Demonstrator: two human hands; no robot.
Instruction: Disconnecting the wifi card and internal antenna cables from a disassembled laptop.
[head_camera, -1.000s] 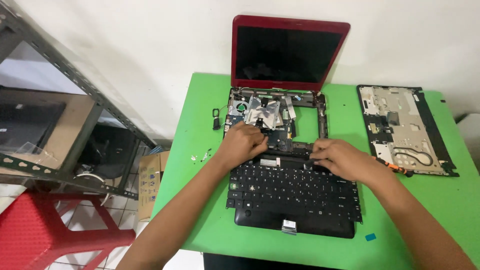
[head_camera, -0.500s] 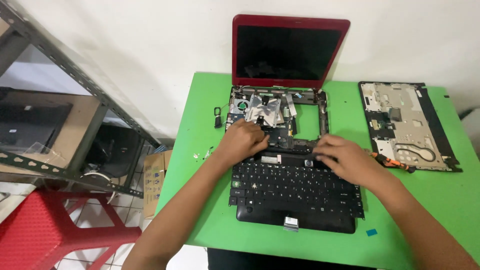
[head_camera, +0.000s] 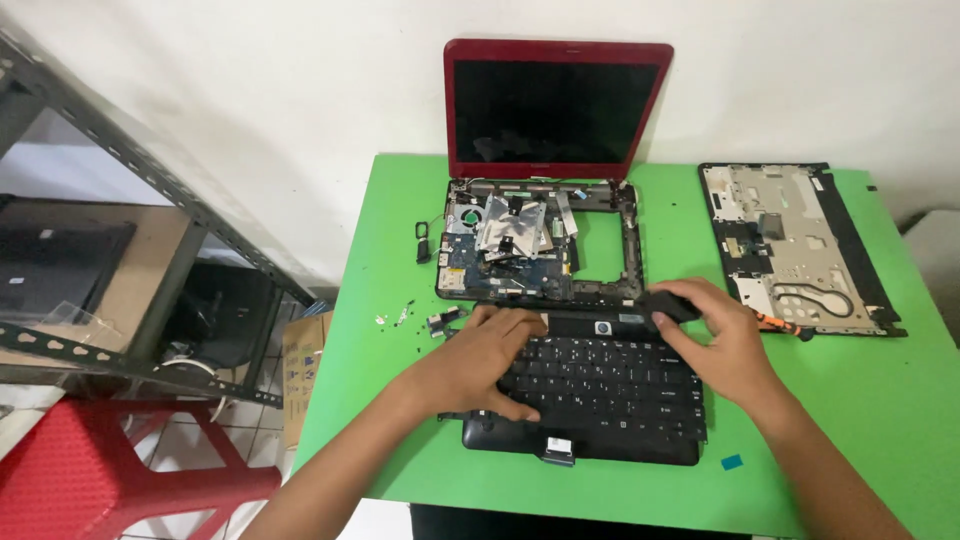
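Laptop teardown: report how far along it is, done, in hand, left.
Done: the palm-rest cover lies apart on the green table, and the red laptop's base stands open, board exposed. In hand: the left hand presses the loose black keyboard; the right hand grips its top right corner. Left: the board and fan sit in the base; the screen is attached.

Dark, blank screen in red frame, upright at back of green table. Brown cardboard box with printed dark marks on floor left of table. Small white label on black keyboard front edge
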